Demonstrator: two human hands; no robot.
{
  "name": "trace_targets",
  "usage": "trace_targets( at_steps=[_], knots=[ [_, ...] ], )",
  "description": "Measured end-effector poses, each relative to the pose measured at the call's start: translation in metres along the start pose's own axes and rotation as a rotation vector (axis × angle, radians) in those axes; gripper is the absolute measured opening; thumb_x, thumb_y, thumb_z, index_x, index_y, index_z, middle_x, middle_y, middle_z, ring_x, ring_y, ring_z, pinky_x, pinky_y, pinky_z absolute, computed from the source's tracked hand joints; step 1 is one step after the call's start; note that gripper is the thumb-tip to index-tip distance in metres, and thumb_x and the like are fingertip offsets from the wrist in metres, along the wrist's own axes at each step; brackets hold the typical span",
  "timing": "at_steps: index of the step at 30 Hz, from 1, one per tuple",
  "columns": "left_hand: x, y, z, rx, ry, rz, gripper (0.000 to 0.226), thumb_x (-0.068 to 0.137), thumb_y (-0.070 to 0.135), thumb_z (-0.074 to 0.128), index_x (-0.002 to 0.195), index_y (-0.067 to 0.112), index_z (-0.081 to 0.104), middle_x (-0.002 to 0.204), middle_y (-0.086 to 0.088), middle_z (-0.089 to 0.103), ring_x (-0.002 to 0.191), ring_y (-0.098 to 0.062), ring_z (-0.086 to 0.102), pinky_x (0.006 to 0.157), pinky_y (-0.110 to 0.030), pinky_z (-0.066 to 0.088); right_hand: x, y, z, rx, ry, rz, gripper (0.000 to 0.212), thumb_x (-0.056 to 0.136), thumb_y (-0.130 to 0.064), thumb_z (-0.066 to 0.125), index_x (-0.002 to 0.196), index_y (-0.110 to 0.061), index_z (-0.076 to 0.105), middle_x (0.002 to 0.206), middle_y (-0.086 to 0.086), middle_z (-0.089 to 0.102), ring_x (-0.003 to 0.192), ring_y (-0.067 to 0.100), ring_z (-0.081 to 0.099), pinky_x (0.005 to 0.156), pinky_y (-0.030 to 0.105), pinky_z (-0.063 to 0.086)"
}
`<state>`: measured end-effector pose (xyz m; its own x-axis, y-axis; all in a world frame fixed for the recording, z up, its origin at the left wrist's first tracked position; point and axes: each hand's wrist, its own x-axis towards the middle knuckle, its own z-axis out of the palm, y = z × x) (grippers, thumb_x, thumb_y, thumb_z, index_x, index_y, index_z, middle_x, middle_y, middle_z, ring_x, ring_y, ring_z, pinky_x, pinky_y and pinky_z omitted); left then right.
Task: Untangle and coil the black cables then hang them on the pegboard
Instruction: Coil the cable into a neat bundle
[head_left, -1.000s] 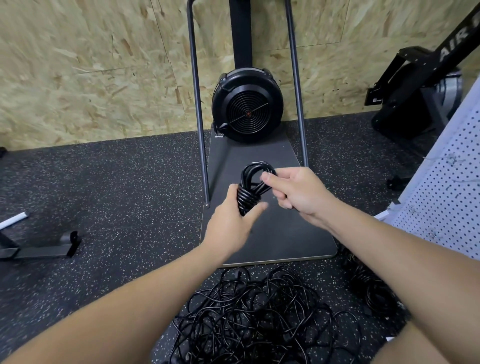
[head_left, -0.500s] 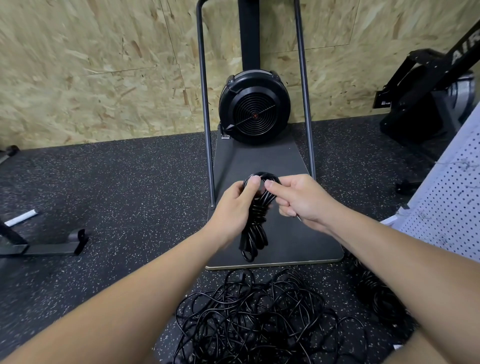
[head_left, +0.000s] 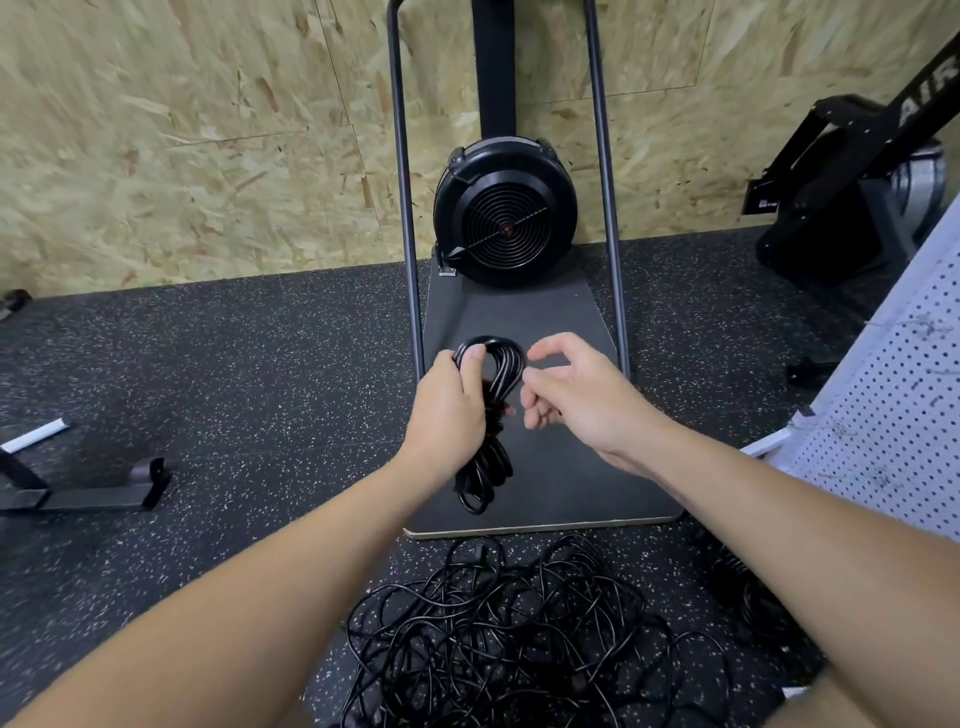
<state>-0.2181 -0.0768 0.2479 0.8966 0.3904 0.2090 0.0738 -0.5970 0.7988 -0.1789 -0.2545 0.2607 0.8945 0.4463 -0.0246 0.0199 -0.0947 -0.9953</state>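
Gripped in the left hand (head_left: 448, 410): one coiled black cable (head_left: 491, 415), fingers and thumb curled round its waist. Top loop of the coil stands above the fist; the lower loops hang below the hand, over the grey base plate (head_left: 571, 483) of a fan machine. Right hand (head_left: 576, 395) sits just beside the top loop, fingers loosely curved, thumb and forefinger apart. Whether a fingertip touches the cable cannot be told; it holds nothing visibly.

Count, cables: one coiled bundle in hand; one large tangled pile of black cables (head_left: 509, 639) on the floor directly below the hands, number of separate cables in it not countable; one smaller dark heap of cable (head_left: 748, 597) on the floor to the right, partly hidden by the right forearm.

Count, other items: one white pegboard (head_left: 893, 410) at the right edge, leaning or standing, some thin wire bits on its face. One black round fan housing (head_left: 505, 214) at the back of the base plate, flanked by two dark upright tubes (head_left: 402, 208). One black exercise machine (head_left: 852, 192) at upper right. One black floor bracket (head_left: 88, 493) at left with a white bar end beside it.

Writing: white letters "AIR" on the slanted beam of the exercise machine, cut off by the frame edge. No other text legible.

Floor: black speckled rubber (head_left: 234, 374). Wall: chipboard panels (head_left: 182, 130).
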Motion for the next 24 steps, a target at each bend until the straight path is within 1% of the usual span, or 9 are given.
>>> trace_targets(
  at_steps=[2, 4, 7, 9, 12, 16, 19, 21, 24],
  knots=[
    [0.008, -0.007, -0.003, 0.012, 0.032, -0.044, 0.051, 0.117, 0.049, 0.035, 0.105, 0.005, 0.057, 0.093, -0.001, 0.061, 0.091, -0.027, 0.057, 0.077, -0.032, 0.030, -0.006, -0.001, 0.002, -0.060, -0.066, -0.061, 0.016, 0.107, -0.001, 0.056, 0.120, -0.006, 0.064, 0.094, 0.020, 0.077, 0.077, 0.028, 0.077, 0.076, 0.035, 0.060],
    [0.013, -0.010, -0.005, 0.011, 0.036, -0.090, 0.050, 0.117, 0.050, 0.034, 0.107, 0.006, 0.057, 0.103, -0.006, 0.059, 0.100, -0.029, 0.053, 0.081, -0.033, 0.029, -0.011, -0.002, 0.001, -0.137, -0.138, -0.111, 0.019, 0.101, 0.004, 0.063, 0.116, -0.007, 0.069, 0.101, 0.019, 0.078, 0.087, 0.029, 0.082, 0.084, 0.038, 0.063],
    [0.018, -0.016, -0.005, 0.010, -0.001, -0.118, 0.052, 0.118, 0.048, 0.033, 0.112, 0.003, 0.059, 0.109, -0.013, 0.062, 0.107, -0.033, 0.056, 0.082, -0.034, 0.029, -0.016, -0.007, 0.000, -0.187, -0.300, -0.138, 0.037, 0.096, 0.008, 0.071, 0.129, -0.008, 0.066, 0.110, 0.014, 0.079, 0.103, 0.026, 0.082, 0.097, 0.041, 0.061],
    [0.018, -0.018, -0.005, 0.015, -0.037, -0.127, 0.050, 0.118, 0.049, 0.035, 0.105, 0.006, 0.057, 0.099, -0.007, 0.062, 0.103, -0.034, 0.058, 0.078, -0.035, 0.029, -0.015, -0.011, 0.003, -0.185, -0.408, -0.114, 0.045, 0.098, 0.009, 0.072, 0.139, -0.005, 0.060, 0.117, 0.012, 0.080, 0.111, 0.023, 0.080, 0.102, 0.035, 0.061],
    [0.009, -0.017, -0.006, -0.013, -0.102, -0.068, 0.047, 0.117, 0.049, 0.037, 0.095, 0.011, 0.054, 0.091, -0.003, 0.060, 0.091, -0.029, 0.057, 0.073, -0.037, 0.028, -0.011, -0.021, 0.003, -0.249, -0.372, -0.113, 0.027, 0.107, 0.003, 0.059, 0.133, -0.002, 0.066, 0.107, 0.011, 0.084, 0.104, 0.022, 0.082, 0.093, 0.033, 0.065],
    [0.000, -0.013, -0.004, -0.026, -0.149, 0.030, 0.051, 0.118, 0.050, 0.031, 0.108, 0.009, 0.061, 0.101, -0.003, 0.065, 0.093, -0.020, 0.063, 0.078, -0.035, 0.037, -0.005, -0.026, -0.002, -0.275, -0.248, -0.156, 0.017, 0.111, -0.011, 0.062, 0.109, 0.000, 0.075, 0.084, 0.015, 0.081, 0.077, 0.035, 0.081, 0.065, 0.040, 0.061],
    [-0.001, -0.009, -0.004, -0.030, -0.154, 0.018, 0.050, 0.117, 0.054, 0.031, 0.102, 0.014, 0.058, 0.096, -0.001, 0.064, 0.086, -0.016, 0.060, 0.075, -0.035, 0.036, -0.005, -0.022, 0.000, -0.266, -0.210, -0.137, 0.016, 0.109, -0.013, 0.067, 0.105, 0.001, 0.075, 0.079, 0.016, 0.080, 0.073, 0.037, 0.079, 0.058, 0.039, 0.057],
    [0.002, -0.010, -0.005, -0.078, -0.171, -0.020, 0.049, 0.115, 0.058, 0.034, 0.100, 0.018, 0.058, 0.099, 0.000, 0.067, 0.088, -0.018, 0.062, 0.082, -0.039, 0.045, -0.002, -0.021, 0.000, -0.280, -0.140, -0.115, 0.019, 0.108, -0.020, 0.069, 0.103, -0.003, 0.075, 0.076, 0.015, 0.078, 0.066, 0.032, 0.075, 0.052, 0.036, 0.050],
    [0.004, -0.012, -0.005, -0.297, -0.248, -0.124, 0.063, 0.107, 0.071, 0.042, 0.107, 0.014, 0.070, 0.103, -0.007, 0.077, 0.093, -0.030, 0.069, 0.090, -0.047, 0.058, 0.002, -0.019, -0.003, -0.356, -0.057, -0.060, 0.026, 0.107, -0.033, 0.070, 0.099, -0.009, 0.077, 0.074, 0.011, 0.077, 0.061, 0.026, 0.067, 0.058, 0.036, 0.046]
  ],
)
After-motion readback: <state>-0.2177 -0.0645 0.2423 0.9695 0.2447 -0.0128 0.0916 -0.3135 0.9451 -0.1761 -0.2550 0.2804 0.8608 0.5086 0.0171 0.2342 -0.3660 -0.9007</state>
